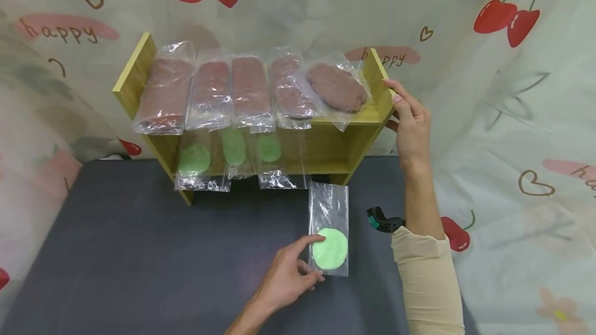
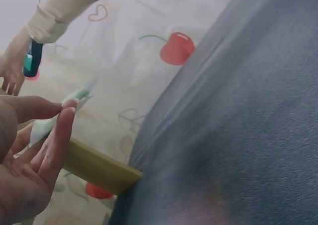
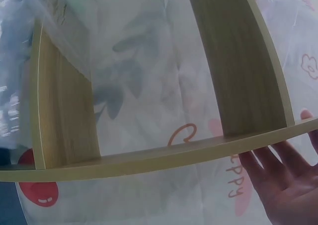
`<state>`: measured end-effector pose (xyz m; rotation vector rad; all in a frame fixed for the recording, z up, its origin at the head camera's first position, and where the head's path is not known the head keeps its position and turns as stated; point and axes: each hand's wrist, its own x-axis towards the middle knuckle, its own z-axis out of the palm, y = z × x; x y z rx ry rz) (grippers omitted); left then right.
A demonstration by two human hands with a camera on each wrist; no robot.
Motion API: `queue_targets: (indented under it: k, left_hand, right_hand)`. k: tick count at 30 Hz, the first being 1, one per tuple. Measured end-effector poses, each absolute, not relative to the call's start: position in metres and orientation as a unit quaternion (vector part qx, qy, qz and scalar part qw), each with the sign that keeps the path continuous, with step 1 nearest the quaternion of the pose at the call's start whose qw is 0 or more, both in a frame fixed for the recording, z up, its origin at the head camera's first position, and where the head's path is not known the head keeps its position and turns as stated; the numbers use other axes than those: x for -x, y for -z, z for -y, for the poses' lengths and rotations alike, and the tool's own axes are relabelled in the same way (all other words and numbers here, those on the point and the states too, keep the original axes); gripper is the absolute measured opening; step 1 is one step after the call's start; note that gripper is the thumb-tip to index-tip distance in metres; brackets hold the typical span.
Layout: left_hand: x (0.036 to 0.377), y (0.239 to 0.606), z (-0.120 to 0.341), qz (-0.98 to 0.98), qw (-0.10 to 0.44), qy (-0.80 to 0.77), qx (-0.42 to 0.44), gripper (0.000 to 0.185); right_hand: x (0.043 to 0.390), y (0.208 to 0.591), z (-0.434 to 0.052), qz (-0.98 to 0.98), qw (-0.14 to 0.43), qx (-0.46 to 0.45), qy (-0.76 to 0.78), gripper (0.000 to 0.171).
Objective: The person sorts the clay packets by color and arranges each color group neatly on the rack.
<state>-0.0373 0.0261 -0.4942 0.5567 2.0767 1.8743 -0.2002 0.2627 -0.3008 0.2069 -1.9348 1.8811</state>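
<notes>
My left hand (image 1: 291,273) pinches the edge of a clear plastic bag (image 1: 328,203) with a flat, round, light-green piece (image 1: 331,250) inside. In the left wrist view the bag (image 2: 77,97) shows nearly edge-on between thumb and fingers. A small two-tier wooden shelf (image 1: 360,154) stands on the table, and my right hand (image 1: 413,133) grips the top of its right side panel. Seen from the right wrist, the fingers of that hand (image 3: 288,180) lie against the panel's outer face (image 3: 149,164).
Several bagged reddish-brown pieces (image 1: 251,84) lie across the upper tier. Bagged green pieces (image 1: 234,147) sit on the left and middle of the lower tier, their bags overhanging its front. A dark strap-like device (image 1: 384,220) shows beside the right forearm. Printed cloth (image 1: 298,19) hangs behind the dark table (image 1: 139,252).
</notes>
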Motion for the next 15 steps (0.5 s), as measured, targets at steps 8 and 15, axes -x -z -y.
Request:
queue_targets:
  k: [8,15]
  left_hand:
    - [0.041,0.474,-0.025,-0.708,0.127,-0.665,-0.200,0.066]
    - [0.040,0.445,-0.023,-0.703,0.124,-0.667,-0.212,0.061]
  right_hand:
    - [0.200,0.302,-0.262,0.696,0.219,-0.074,-0.680,0.031]
    - [0.200,0.303,-0.263,0.693,0.220,-0.076,-0.683,0.032]
